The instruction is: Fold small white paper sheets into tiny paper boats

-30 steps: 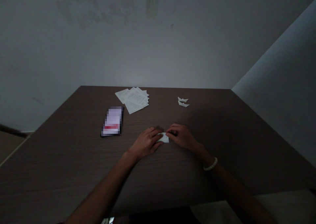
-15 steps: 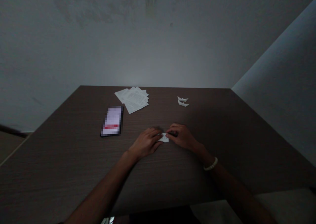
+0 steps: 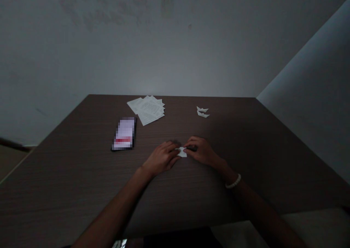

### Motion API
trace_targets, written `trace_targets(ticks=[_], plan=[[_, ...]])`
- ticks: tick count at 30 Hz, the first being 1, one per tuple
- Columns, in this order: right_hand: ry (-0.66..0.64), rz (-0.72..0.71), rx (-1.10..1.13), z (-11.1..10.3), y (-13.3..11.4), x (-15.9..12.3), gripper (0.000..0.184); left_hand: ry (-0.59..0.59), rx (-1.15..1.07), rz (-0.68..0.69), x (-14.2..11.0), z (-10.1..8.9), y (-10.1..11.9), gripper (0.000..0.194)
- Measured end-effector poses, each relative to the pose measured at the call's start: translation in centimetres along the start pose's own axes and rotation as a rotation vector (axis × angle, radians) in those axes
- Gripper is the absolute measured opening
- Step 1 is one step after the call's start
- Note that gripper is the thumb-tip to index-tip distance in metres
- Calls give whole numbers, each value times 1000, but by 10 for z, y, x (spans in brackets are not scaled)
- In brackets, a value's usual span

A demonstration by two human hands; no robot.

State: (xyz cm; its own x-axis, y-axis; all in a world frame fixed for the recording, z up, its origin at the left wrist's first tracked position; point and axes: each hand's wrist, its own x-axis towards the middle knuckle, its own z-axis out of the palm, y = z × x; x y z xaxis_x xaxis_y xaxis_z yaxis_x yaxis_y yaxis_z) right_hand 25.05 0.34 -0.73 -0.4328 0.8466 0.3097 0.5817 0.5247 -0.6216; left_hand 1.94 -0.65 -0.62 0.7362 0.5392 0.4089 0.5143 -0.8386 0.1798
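Between my hands, near the middle of the table, is a small folded piece of white paper with faint print. My left hand grips its left side, thumb and fingers closed on it. From the right, my right hand pinches the paper's upper right edge between thumb and fingertips; a beaded bracelet circles that wrist. The fingers cover part of the paper, so its exact folds are hidden. Two small folded paper boats sit farther back, beyond my right hand.
A fanned stack of printed paper sheets lies at the back left of the dark wooden table. In front of it rests a phone with its screen lit and blurred. A grey wall rises behind the table's far edge.
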Motion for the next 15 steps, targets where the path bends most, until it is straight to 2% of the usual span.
trace_targets(ticks=[7, 15], plan=[[2, 17, -21, 1, 0, 0, 11, -42, 28, 12, 3, -7, 4, 24], [-2, 25, -16, 2, 1, 0, 13, -38, 24, 3, 3, -6, 4, 24]])
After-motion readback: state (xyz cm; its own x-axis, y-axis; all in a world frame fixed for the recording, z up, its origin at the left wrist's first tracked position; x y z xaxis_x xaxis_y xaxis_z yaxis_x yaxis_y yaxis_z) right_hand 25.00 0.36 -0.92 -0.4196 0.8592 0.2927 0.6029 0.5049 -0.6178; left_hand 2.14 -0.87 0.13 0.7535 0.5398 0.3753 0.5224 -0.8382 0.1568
